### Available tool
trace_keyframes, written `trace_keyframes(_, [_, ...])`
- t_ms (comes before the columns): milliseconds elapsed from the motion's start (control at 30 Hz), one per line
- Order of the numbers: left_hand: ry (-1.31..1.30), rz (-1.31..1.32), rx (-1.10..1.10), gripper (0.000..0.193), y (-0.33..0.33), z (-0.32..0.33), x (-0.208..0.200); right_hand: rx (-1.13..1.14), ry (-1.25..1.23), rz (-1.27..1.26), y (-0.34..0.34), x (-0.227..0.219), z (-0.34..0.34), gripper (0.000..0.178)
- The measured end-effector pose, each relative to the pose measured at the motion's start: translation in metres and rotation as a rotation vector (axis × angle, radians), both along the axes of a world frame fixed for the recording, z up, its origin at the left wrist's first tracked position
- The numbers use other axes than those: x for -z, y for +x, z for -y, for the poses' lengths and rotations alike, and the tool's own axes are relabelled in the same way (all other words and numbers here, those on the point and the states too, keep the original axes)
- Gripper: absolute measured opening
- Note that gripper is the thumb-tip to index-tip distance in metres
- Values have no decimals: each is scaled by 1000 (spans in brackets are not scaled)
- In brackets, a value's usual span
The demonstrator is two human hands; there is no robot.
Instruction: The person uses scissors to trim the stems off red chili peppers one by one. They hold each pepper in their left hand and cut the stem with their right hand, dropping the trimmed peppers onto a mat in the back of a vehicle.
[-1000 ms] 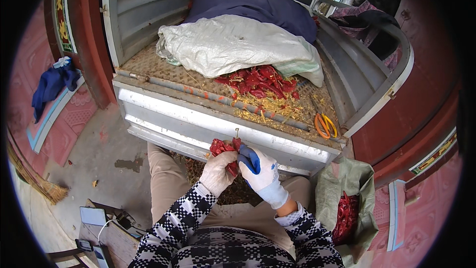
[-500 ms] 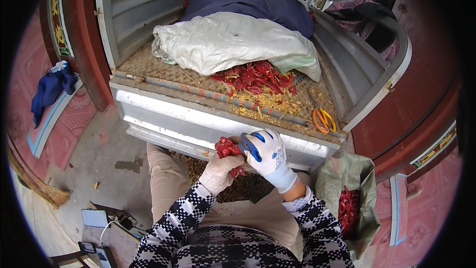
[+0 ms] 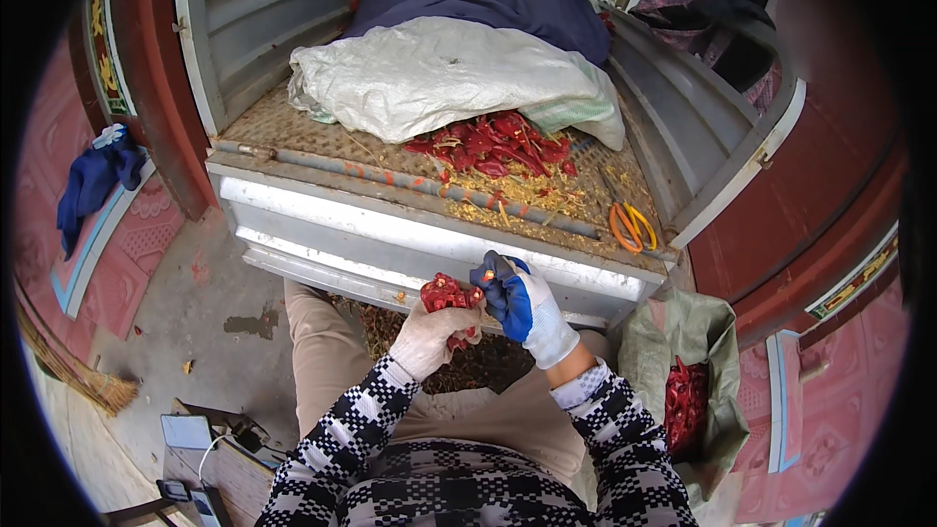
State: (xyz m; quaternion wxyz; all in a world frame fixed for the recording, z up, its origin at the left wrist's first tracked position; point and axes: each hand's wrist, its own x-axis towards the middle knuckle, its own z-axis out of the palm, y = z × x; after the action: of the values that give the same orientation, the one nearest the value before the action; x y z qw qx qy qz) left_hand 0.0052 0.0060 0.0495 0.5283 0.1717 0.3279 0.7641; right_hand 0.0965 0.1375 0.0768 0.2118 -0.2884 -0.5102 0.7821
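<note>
Gloved in off-white, my left hand point(image 3: 426, 340) is closed around a bunch of dried red chili peppers point(image 3: 447, 293). Their ends, with pale yellow spots, stick up above the thumb, and some red shows below the fingers. Just to the right, my right hand point(image 3: 527, 307), in a white glove with blue and dark grip fingers, is closed in a pinch. A small orange-yellow bit point(image 3: 489, 275) shows at its fingertips; its kind is too small to tell. The hands are close together, in front of the cart's tailgate point(image 3: 410, 242).
Red chilies point(image 3: 498, 141) spill from a white sack point(image 3: 439, 78) on the cart bed, beside yellow scraps and orange-handled scissors point(image 3: 630, 227). A green woven sack point(image 3: 722, 351) with red chilies stands at right. Phones lie on a small wooden table point(image 3: 229, 478) at lower left; a broom point(image 3: 107, 387) is behind it.
My right hand has drawn slightly back from the bunch and turned, so its blue and dark fingers show with a small bit at the tips. The left hand's bunch now shows its pale-spotted ends.
</note>
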Motion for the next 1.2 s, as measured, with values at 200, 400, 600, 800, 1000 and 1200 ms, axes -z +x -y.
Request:
trace_keyframes(200, [71,67,1,14,-8,1,9,-52,541,129,12,-20,-50,21])
trace_keyframes(400, [156,161,25,13,-10,3,12,-90,1337,576,-8,-61,-61,34])
trace_keyframes(600, [245,213,57,10,-18,8,16,118,2070,749,-88,-69,-93,62])
trace_keyframes(800, [265,280,24,11,-23,14,16,75,2153,780,-112,-72,-127,38])
trace_keyframes(1000, [171,193,-52,19,-20,15,5,283,1759,520,-68,-117,-122,33])
trace_keyframes(1200, [110,-10,-133,30,-28,17,-2,-135,1402,391,1,-136,-66,24])
